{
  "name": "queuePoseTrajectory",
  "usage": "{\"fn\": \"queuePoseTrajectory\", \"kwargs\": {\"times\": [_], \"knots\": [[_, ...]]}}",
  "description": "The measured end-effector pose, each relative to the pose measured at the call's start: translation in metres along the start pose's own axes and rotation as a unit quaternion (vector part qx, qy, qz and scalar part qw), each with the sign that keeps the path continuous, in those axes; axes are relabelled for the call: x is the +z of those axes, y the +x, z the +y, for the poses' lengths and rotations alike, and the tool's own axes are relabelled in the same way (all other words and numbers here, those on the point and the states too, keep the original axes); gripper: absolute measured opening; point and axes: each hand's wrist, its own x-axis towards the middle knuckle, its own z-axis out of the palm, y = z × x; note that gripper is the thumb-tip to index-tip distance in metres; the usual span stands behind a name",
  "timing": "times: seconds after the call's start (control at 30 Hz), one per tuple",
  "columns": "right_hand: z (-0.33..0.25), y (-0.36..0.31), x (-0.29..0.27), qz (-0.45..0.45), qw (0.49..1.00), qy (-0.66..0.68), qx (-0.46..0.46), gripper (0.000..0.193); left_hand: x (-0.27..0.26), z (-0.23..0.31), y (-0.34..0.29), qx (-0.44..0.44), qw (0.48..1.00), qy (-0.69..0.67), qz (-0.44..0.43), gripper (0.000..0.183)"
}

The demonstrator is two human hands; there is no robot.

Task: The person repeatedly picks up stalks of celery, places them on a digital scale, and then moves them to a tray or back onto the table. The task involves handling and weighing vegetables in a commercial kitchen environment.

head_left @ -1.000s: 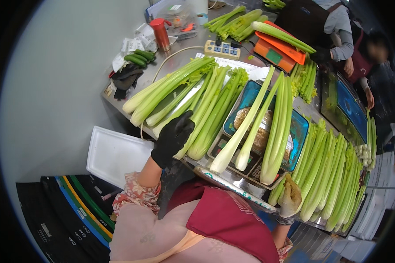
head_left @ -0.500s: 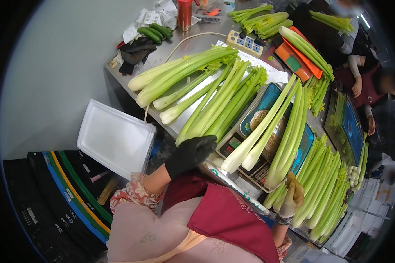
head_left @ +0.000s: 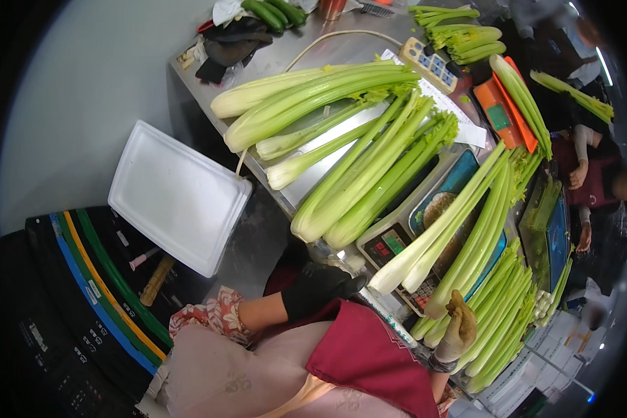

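Note:
My left hand (head_left: pixel 320 288), in a black glove, is in front of my maroon apron, below the base of a celery bunch (head_left: pixel 359 184) and apart from it. Its dark fingers blend together, so their grip is unclear. My right hand (head_left: pixel 457 327), in a beige-yellow glove, is raised beside the scale with its fingers loosely bent and nothing visible in them. Nearest to it are the root end of a celery bunch (head_left: pixel 475 240) lying across the digital scale (head_left: pixel 391 245) and the row of celery (head_left: pixel 501 313) on the right. Slimmer celery stalks (head_left: pixel 442 219) also lie on the scale.
More celery (head_left: pixel 306 97) lies on the metal table at left. A power strip (head_left: pixel 428 64), orange tray (head_left: pixel 498 108) and cucumbers (head_left: pixel 268 14) are farther back. A white lidded box (head_left: pixel 177 198) stands left of the table. Other people work at the far right.
My left hand has drawn down and away from the celery base toward my apron. My right hand stays near the scale. The view has shifted, while the celery keeps its arrangement.

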Motion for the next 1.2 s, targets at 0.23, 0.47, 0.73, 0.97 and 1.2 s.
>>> {"fn": "queuePoseTrajectory", "kwargs": {"times": [0.23,0.47,0.73,0.97,1.2], "knots": [[-0.004,0.011,0.012,0.000,0.999,0.030,-0.026,0.019,0.027,-0.008,-0.023,-0.251,0.807,-0.535,0.012,0.014],[-0.024,0.027,0.029,-0.012,0.999,0.009,-0.045,0.023,0.021,-0.016,-0.038,-0.307,0.605,-0.732,-0.054,0.055],[-0.034,0.033,0.041,-0.048,0.994,-0.064,-0.078,0.020,0.027,-0.019,-0.036,-0.283,0.582,-0.758,-0.081,0.053],[-0.032,0.020,0.035,-0.083,0.995,0.005,-0.058,0.027,0.029,-0.017,-0.024,-0.273,0.617,-0.732,-0.100,0.042],[-0.037,0.014,0.030,-0.179,0.982,-0.002,-0.063,0.029,0.029,-0.013,-0.014,-0.254,0.666,-0.692,-0.114,0.033]]}}
